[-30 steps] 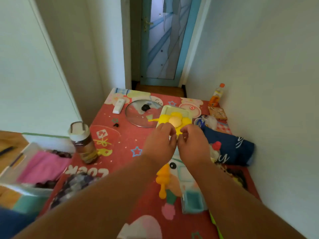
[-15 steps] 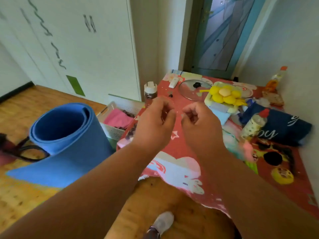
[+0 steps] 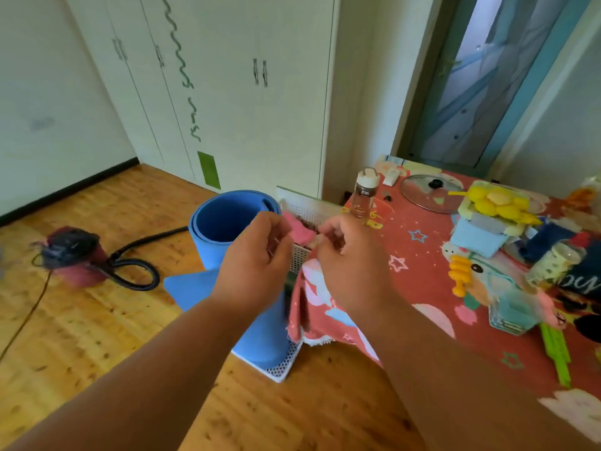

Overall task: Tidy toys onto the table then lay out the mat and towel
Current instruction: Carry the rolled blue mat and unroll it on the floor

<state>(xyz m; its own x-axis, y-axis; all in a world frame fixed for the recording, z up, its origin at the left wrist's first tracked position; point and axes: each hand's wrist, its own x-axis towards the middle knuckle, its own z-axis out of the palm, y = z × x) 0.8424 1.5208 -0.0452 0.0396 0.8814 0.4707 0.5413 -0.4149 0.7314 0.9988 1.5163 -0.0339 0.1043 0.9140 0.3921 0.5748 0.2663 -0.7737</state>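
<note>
Both forearms bare to the frame edge; no sleeves visible. Left hand (image 3: 252, 268) and right hand (image 3: 349, 265) ungloved, without rings.

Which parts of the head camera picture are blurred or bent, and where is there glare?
Head view: the vacuum cleaner at left is motion-smeared; the wardrobe edges bow from the wide lens; the glass lid catches soft glare; both hands stay fairly sharp.

Worn on the head, looking forward and steeply down along both forearms, close on the left hand (image 3: 257, 255) and right hand (image 3: 349, 255), with the blue rolled mat (image 3: 224, 222) just beyond and the red-clothed table (image 3: 422, 262) running off right.
</note>
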